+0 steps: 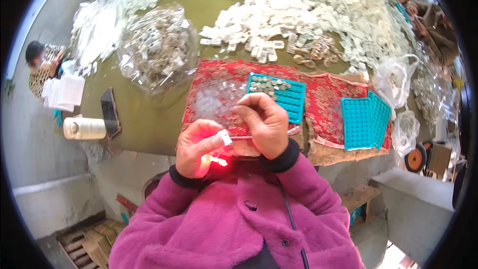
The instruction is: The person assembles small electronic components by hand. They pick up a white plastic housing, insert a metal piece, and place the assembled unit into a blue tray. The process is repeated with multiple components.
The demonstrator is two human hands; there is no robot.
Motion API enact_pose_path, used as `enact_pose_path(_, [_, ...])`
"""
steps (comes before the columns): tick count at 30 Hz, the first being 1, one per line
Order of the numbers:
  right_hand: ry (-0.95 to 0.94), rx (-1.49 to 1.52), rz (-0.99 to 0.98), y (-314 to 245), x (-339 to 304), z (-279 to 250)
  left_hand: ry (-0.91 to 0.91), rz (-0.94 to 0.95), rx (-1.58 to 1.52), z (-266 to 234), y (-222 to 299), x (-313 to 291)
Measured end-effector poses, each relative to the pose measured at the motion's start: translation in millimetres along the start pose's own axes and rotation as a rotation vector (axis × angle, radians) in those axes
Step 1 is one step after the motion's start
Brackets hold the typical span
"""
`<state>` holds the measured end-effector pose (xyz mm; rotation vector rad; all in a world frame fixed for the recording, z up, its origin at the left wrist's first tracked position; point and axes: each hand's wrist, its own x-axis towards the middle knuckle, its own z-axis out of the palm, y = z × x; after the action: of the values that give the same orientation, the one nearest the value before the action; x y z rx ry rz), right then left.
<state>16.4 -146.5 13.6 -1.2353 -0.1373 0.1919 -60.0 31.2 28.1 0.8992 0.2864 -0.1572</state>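
Note:
My left hand [193, 150] is closed on a small white plastic piece [225, 138], held between thumb and fingers at the table's near edge. Red light glows over its fingers, and a bright spot [217, 160] shines just below. Close by on the right, my right hand [269, 127] is closed in a pinch, thumb against forefinger; whatever sits in it is too small to name. Behind that hand lies a teal tray [297, 100] with rows of pockets. Small round metallic parts [266, 84] are heaped at its far left. A red patterned cloth [211, 77] lies beneath.
White plastic pieces [264, 17] cover the table's far side. A clear bag of parts [157, 45], a phone [110, 112] and a cream bottle [84, 128] stand left. Two teal trays [357, 124] and plastic bags [396, 79] lie right. Another person [42, 72] is far left.

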Motion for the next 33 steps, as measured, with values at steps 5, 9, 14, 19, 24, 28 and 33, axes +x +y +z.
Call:
enact_pose_path(5, [-0.010,0.129,0.111,-9,3,0,-0.063,0.037,0.023,0,3,-1])
enact_pose_path(9, [-0.023,0.281,0.151,-11,1,2,-0.042,0.017,0.011,-2,8,-4])
enact_pose_path(14, [-0.035,0.272,0.091,-7,-2,6,0.003,0.035,0.000,3,6,-4])
enact_pose_path(19, [-0.059,0.034,-0.094,-11,-12,8,-0.077,0.027,-0.125,1,7,2])
enact_pose_path(24, [-0.048,-0.198,-0.110,-24,-30,7,-0.106,0.022,-0.137,-2,7,5])
enact_pose_path(28, [-0.031,-0.334,-0.202,-26,-35,10,-0.144,0.012,-0.132,-2,6,3])
enact_pose_path(33, [-0.110,-0.556,-0.490,-27,-32,7,-0.155,-0.034,-0.152,-1,7,-1])
